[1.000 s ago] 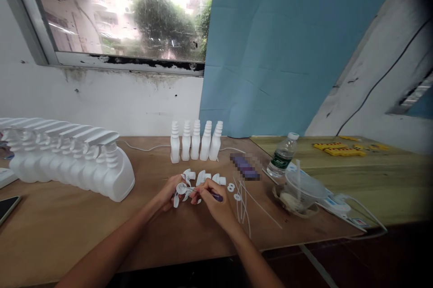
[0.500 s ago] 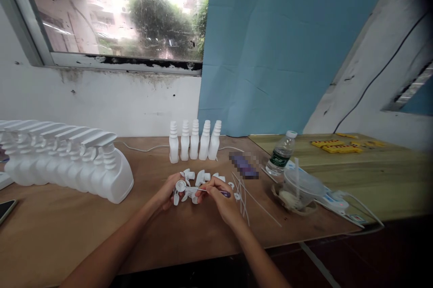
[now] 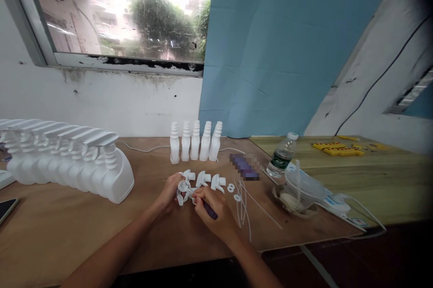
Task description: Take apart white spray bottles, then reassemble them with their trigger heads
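Note:
My left hand (image 3: 170,193) is wrapped round a white spray head (image 3: 180,198), whose round opening faces up and toward me. In my right hand (image 3: 214,209) is a thin tool with a purple handle (image 3: 210,210); its metal shaft points left at the spray head's opening. Whether the tip touches is too small to tell. More white spray heads (image 3: 218,182) lie on the table just beyond my hands. Small white rings (image 3: 231,187) and thin white tubes (image 3: 244,209) are to the right of them.
Several white bottles (image 3: 195,144) stand upright behind my hands. A long row of filled-out white spray bottles (image 3: 120,180) is at left, near a phone (image 3: 7,209). At right are a water bottle (image 3: 280,157), a plastic bowl (image 3: 304,185) and a power strip (image 3: 333,204).
My right hand has turned, so the tool's handle now slants down toward me and its shaft is steeper. The spray heads behind it show more fully. The view has shifted slightly.

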The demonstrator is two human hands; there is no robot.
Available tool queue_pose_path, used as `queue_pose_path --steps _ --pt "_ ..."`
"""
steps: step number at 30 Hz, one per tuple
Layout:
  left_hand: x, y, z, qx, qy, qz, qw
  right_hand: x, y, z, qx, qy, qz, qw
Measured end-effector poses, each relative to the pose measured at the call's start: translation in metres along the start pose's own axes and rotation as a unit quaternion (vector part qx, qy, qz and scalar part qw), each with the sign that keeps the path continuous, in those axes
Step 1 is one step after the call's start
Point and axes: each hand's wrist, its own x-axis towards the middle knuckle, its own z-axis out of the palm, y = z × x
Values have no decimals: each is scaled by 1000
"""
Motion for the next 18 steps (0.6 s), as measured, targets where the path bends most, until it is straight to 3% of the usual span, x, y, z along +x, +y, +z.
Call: queue_pose_path --steps 6,13,15,18 --pt "-5 1 4 -15 34 37 999 -1 -3 14 -153 -6 -119 981" --pt "-7 -1 4 -23 41 54 997 1 11 14 -104 -18 -174 979" --pt "-7 0 3 -20 38 53 998 0 16 13 -66 -23 -160 985" --pt "-5 3 2 -12 30 45 998 -2 19 8 47 -14 -50 998"
